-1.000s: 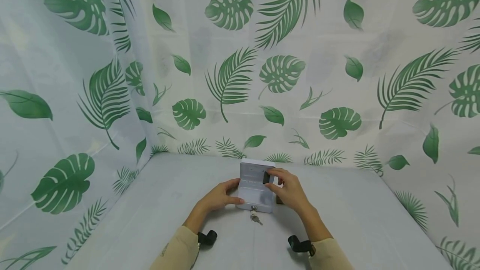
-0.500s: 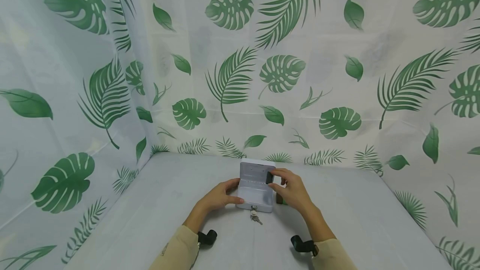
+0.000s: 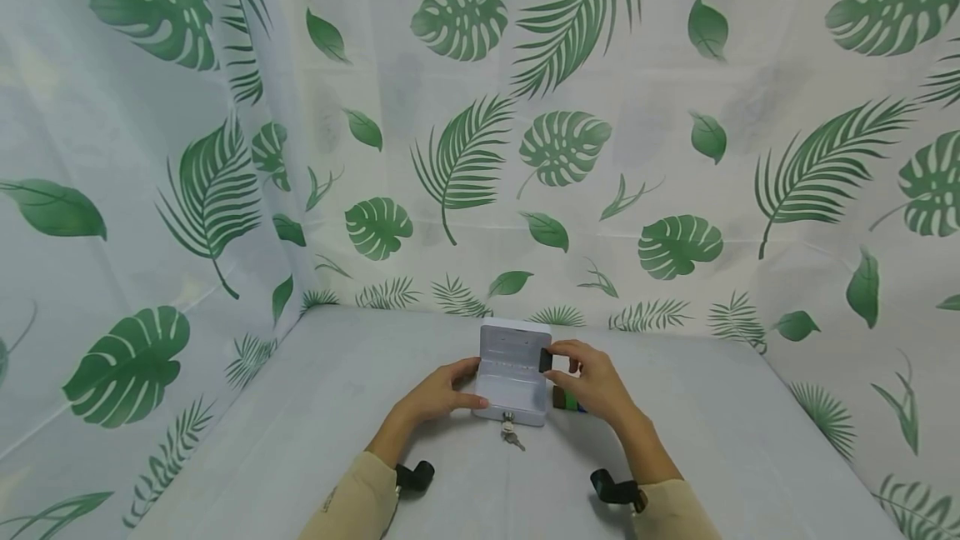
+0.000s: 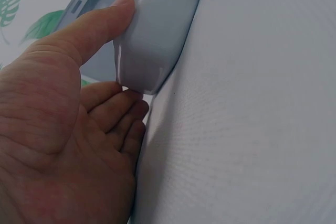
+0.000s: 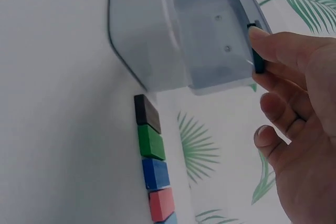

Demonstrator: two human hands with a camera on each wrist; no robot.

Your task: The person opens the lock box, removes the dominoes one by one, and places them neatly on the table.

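A light grey metal cash box (image 3: 512,392) stands on the table with its lid (image 3: 510,346) raised. Keys (image 3: 512,436) hang from the lock at its front. My left hand (image 3: 437,392) holds the left end of the box, thumb at the front corner and fingers along the side; in the left wrist view the fingers (image 4: 113,108) reach low beside it. My right hand (image 3: 592,377) pinches a small dark block (image 5: 255,51) between thumb and fingers, at the lid's right edge. No blocks show on the visible part of the box floor.
Right of the box lies a row of coloured blocks: a dark brown block (image 5: 147,113), a green block (image 5: 151,141), a blue block (image 5: 156,173), a red block (image 5: 161,204) and part of another blue one. A leaf-printed cloth (image 3: 480,148) hangs behind the white table (image 3: 360,340).
My right hand has shifted slightly right with the dark block, from in front of the lid to its right edge. More of the block row now shows. My left hand and the box stay still.
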